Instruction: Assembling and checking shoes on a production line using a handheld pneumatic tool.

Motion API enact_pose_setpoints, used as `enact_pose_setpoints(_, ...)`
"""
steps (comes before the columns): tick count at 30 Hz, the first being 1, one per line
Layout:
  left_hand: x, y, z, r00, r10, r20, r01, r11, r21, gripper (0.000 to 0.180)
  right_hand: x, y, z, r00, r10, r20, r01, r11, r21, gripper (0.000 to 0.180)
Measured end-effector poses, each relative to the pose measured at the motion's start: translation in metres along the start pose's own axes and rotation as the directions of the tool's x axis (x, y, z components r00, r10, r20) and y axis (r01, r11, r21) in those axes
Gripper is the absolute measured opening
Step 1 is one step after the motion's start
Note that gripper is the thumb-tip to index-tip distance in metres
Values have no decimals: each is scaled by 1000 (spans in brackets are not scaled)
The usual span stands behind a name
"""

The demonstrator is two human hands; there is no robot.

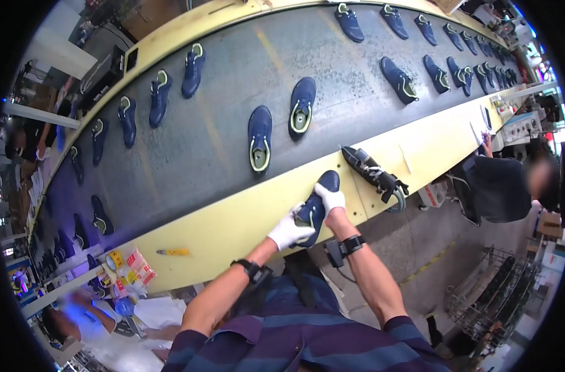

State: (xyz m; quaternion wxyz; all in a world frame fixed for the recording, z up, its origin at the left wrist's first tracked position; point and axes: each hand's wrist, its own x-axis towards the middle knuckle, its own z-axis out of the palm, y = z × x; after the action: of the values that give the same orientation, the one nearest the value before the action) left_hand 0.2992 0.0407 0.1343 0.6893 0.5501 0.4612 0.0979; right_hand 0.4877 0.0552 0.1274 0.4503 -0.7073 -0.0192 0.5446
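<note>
Both my hands, in white gloves, hold one dark blue sneaker [309,218] over the near edge of the pale yellow ledge [217,232]. My left hand [288,230] is closed on the shoe's heel end, nearest me. Higher up, my right hand [332,197] grips its side near the toe, which points away from me. The hands partly hide the shoe's middle. Just beyond the ledge, two matching sneakers [259,139] with pale green collars lie on the grey conveyor belt [226,80]. A black, foot-shaped device [374,172] with a hose rests on the ledge to my right.
A yellow cutter [172,252] lies on the ledge at left, near a tape roll [115,260] and red-and-white packaging [139,268]. Several more sneakers line the belt. One person [506,186] sits at right, another [102,322] at lower left. A wire rack [496,291] stands at lower right.
</note>
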Motion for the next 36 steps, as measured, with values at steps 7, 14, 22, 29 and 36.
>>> enact_pose_setpoints(7,-80,67,-46,936,102,-337,-142,985,-96,65,-62,-69,9,758,146,636,-418,857,302,61)
enact_pose_setpoints(14,-114,148,-36,995,21,-101,-62,902,-427,68,-94,-73,47,615,-61,786,-417,821,390,79)
enact_pose_setpoints(22,-112,105,-32,973,-224,-49,81,538,-839,64,-80,-40,34,807,68,587,-114,993,42,48)
enact_pose_setpoints(29,-98,70,-46,931,-278,238,292,171,-941,51,-143,-46,-14,806,-50,589,295,898,-327,43)
enact_pose_setpoints(36,-84,99,-46,904,-327,274,310,61,-949,54,-179,-36,23,658,-520,545,753,476,-455,39)
